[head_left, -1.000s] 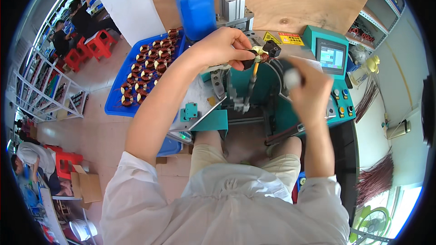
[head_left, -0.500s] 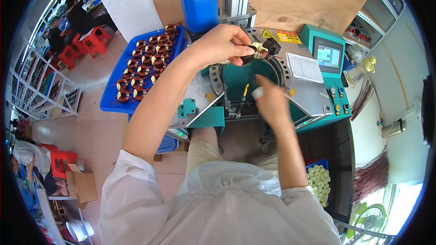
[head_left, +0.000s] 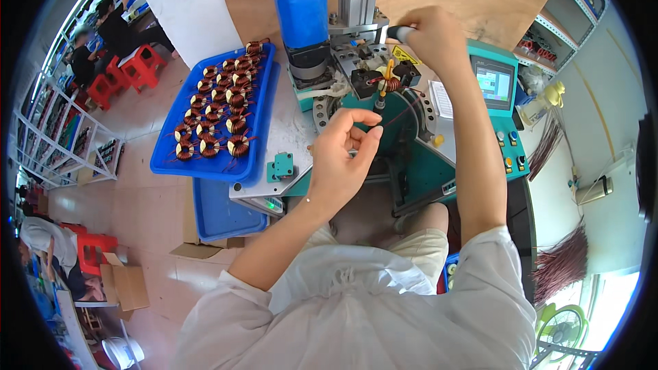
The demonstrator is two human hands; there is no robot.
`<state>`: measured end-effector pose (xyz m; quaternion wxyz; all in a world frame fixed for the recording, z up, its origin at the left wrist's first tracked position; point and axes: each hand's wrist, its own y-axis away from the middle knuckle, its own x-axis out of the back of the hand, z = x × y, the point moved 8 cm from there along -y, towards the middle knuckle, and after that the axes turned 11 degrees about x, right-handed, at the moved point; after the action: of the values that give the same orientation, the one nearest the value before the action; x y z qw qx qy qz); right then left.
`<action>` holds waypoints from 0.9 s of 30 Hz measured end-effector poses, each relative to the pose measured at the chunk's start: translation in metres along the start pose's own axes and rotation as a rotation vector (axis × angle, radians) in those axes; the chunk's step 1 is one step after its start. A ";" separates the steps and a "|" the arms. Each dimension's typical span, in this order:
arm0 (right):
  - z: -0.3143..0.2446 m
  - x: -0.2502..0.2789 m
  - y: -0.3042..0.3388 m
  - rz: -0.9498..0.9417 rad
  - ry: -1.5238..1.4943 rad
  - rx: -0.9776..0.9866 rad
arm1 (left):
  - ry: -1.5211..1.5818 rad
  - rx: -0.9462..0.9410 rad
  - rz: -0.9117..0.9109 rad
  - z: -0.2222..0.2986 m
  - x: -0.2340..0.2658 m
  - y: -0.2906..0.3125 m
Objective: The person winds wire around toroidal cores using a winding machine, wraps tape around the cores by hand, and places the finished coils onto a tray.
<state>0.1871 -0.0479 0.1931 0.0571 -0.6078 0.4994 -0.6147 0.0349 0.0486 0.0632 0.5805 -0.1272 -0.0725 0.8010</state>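
Right hand is gripping a grey handle, mostly hidden. Left hand is half-curled, can't tell if it's pinching the wire. Coil sits between two black blocks, partly blocked by a yellow hook.

The left forearm slants up and rightward from the lower left of the frame, elbow bent, to the left grip at mid-picture. Its thumb and index finger point right, their tips close together; whether they pinch anything is too small to tell. The other fingers curl inward. The right forearm rises steeply on the right side of the frame, leaning slightly left. At the upper right of centre, the right grip bends leftward, fingers wrapped closed.
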 end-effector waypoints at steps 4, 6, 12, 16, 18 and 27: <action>-0.033 0.004 0.031 0.015 0.038 0.055 | -0.173 -0.010 -0.024 -0.018 0.002 -0.003; -0.045 0.016 0.083 0.279 -0.063 -0.001 | -0.447 -0.138 0.069 -0.023 0.002 -0.009; -0.058 -0.077 0.233 0.009 -0.606 -0.328 | 0.044 0.363 -0.237 -0.042 -0.019 -0.023; -0.087 0.006 0.171 0.174 -0.321 0.092 | 0.186 0.309 -0.296 0.003 -0.010 -0.009; -0.072 0.031 0.120 0.223 -0.148 0.098 | 0.213 0.272 -0.313 0.014 -0.013 -0.002; -0.040 0.004 0.041 0.017 0.009 0.119 | -0.186 0.181 -0.160 -0.024 -0.016 -0.006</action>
<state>0.1317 -0.0491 0.1778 0.0960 -0.5965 0.4674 -0.6454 0.0518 0.0344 0.0441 0.6422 0.0067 -0.0636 0.7639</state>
